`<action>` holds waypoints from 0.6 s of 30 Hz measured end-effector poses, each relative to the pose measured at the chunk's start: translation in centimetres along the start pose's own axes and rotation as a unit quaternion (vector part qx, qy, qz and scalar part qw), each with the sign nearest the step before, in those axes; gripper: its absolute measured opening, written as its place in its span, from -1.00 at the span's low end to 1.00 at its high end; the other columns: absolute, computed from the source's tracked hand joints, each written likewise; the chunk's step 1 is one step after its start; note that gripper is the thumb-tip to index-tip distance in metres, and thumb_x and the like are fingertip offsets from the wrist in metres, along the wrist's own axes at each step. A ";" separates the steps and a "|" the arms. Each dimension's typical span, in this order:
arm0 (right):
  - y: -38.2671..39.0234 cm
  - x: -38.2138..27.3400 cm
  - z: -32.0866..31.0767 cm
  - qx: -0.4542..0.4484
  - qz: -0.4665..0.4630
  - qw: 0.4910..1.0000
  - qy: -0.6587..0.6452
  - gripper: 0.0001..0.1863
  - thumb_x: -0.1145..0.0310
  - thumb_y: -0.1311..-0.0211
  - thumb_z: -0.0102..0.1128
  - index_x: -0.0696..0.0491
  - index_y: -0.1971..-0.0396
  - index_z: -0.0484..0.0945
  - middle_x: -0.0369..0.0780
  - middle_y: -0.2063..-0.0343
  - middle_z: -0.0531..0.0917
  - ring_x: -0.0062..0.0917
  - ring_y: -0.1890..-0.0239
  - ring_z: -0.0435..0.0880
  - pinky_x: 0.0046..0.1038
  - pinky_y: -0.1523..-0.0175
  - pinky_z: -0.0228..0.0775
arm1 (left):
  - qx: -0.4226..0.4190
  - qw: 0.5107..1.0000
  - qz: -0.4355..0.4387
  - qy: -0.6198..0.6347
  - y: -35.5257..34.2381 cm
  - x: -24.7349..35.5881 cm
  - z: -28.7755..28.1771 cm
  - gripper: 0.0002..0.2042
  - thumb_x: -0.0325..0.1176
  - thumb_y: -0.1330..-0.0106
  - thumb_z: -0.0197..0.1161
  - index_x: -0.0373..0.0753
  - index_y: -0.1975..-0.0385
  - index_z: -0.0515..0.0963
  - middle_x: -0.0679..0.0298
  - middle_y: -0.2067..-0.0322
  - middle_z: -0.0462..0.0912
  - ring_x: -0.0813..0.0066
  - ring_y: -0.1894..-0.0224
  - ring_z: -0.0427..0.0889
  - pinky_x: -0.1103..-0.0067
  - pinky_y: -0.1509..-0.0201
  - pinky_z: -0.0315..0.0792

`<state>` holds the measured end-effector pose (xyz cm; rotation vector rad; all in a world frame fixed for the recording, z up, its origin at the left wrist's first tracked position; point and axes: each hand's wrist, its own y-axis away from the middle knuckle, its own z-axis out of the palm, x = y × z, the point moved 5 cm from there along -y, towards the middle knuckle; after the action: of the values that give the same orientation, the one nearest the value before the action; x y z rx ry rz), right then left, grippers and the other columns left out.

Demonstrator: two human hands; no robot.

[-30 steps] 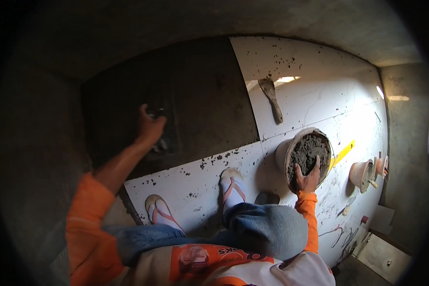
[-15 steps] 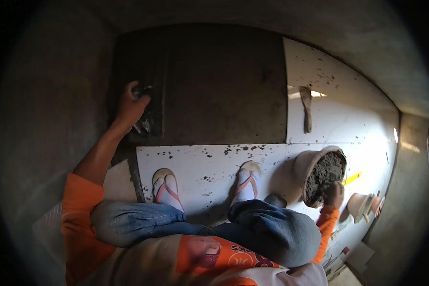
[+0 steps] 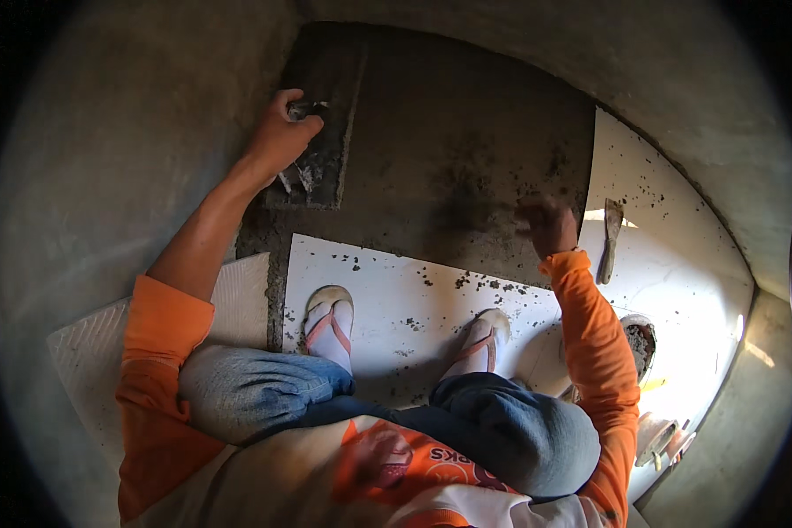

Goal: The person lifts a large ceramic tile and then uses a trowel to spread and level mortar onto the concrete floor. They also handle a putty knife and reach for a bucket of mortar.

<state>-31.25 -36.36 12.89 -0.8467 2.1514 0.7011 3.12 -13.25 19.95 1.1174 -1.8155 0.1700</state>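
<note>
My left hand point(image 3: 283, 139) is closed round the handle of a rectangular plastering float point(image 3: 326, 180), which lies flat at the left end of a dark mortar bed point(image 3: 431, 97). White smears mark the float's near end. Over the bed's right part, my right hand point(image 3: 550, 226) is stretched out with its fingers apart, somewhat blurred by motion. To its left, dark clumps of mortar point(image 3: 462, 198) are in a blurred spray above or on the bed. A bucket of mortar point(image 3: 641, 346) stands partly behind my right forearm.
White floor tiles point(image 3: 387, 299) speckled with mortar crumbs border the bed, and my sandalled feet stand on them. A scraper point(image 3: 612, 242) lies on the tiles at right. A ridged tile point(image 3: 242, 295) is at left. Smaller containers point(image 3: 656, 440) stand near the right wall.
My right hand has left the bucket and swung forward and left over the bed, where loose mortar clumps now show. The left hand keeps its hold on the float. The whole view has shifted.
</note>
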 end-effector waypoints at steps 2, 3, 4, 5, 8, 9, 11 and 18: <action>0.3 -0.4 -1.6 0.087 0.022 0.995 0.054 -0.77 0.47 -0.09 0.11 0.11 0.21 0.56 -0.06 0.29 0.64 -0.43 0.28 0.66 -0.54 0.21 0.48 | 0.004 1.000 0.001 -0.021 0.1 -0.7 -0.5 -0.43 -0.36 -0.11 0.14 -0.34 -0.17 0.21 0.14 0.07 0.46 0.53 0.18 0.44 0.61 0.15 0.35; 1.6 -1.8 -3.3 0.151 -0.073 0.974 0.152 -0.77 0.50 -0.08 0.11 0.10 0.21 0.56 -0.09 0.30 0.64 -0.42 0.29 0.66 -0.54 0.23 0.49 | 0.009 1.000 0.000 -0.025 0.3 -0.5 -1.3 -0.43 -0.36 -0.11 0.14 -0.34 -0.17 0.21 0.14 0.07 0.46 0.53 0.18 0.44 0.61 0.15 0.35; 3.9 -1.7 -6.0 0.197 -0.010 0.976 0.091 -0.73 0.57 -0.05 0.14 0.11 0.19 0.54 -0.12 0.30 0.64 -0.37 0.31 0.65 -0.54 0.25 0.48 | -0.006 1.000 -0.015 -0.010 0.2 -0.8 -0.9 -0.43 -0.37 -0.12 0.14 -0.34 -0.18 0.21 0.14 0.06 0.46 0.53 0.18 0.44 0.61 0.16 0.35; 6.9 1.5 -9.9 0.292 -0.106 0.940 0.145 -0.68 0.59 -0.05 0.16 0.11 0.13 0.50 -0.14 0.29 0.62 -0.38 0.29 0.63 -0.55 0.32 0.47 | -0.024 0.999 -0.024 0.010 0.1 -0.6 -0.4 -0.43 -0.37 -0.12 0.13 -0.34 -0.18 0.20 0.15 0.06 0.45 0.53 0.17 0.44 0.62 0.17 0.35; 19.1 7.4 -15.7 0.360 0.180 0.845 0.353 -0.51 0.11 -0.15 0.17 0.25 0.11 0.46 0.06 0.28 0.58 -0.15 0.14 0.55 -0.30 -0.03 0.34 | 0.013 1.000 0.007 -0.007 -0.7 -2.1 -0.7 -0.43 -0.38 -0.12 0.13 -0.34 -0.18 0.20 0.16 0.09 0.48 0.56 0.22 0.45 0.64 0.21 0.35; 23.3 10.9 -16.1 0.319 0.262 0.841 0.351 -0.45 0.03 -0.15 0.15 0.23 0.08 0.45 0.08 0.14 0.51 -0.11 0.04 0.48 -0.27 -0.08 0.29 | 0.017 1.000 0.009 -0.010 -0.9 -2.4 -1.1 -0.43 -0.38 -0.12 0.13 -0.34 -0.18 0.20 0.16 0.09 0.48 0.56 0.22 0.45 0.64 0.21 0.35; 28.1 13.6 -15.1 0.282 0.345 0.824 0.351 -0.39 -0.05 -0.14 0.12 0.21 0.04 0.45 0.10 0.00 0.43 -0.07 -0.06 0.41 -0.24 -0.14 0.24 | 0.039 0.998 0.039 -0.010 -2.0 -2.7 -0.6 -0.43 -0.36 -0.11 0.14 -0.34 -0.17 0.20 0.21 0.19 0.50 0.60 0.34 0.43 0.65 0.29 0.34; 29.5 11.6 -10.2 0.265 0.284 0.856 0.341 -0.48 -0.04 -0.15 0.11 0.05 0.02 0.44 0.08 -0.10 0.30 -0.01 -0.15 0.27 -0.11 -0.18 0.13 | 0.007 1.000 -0.001 0.029 -2.6 -2.2 1.4 -0.42 -0.33 -0.10 0.16 -0.31 -0.17 0.22 0.29 0.34 0.46 0.62 0.47 0.34 0.65 0.37 0.29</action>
<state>-63.43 -28.63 16.62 -0.1306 3.0803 0.0013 4.47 -14.15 16.64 1.1133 -1.7637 0.2117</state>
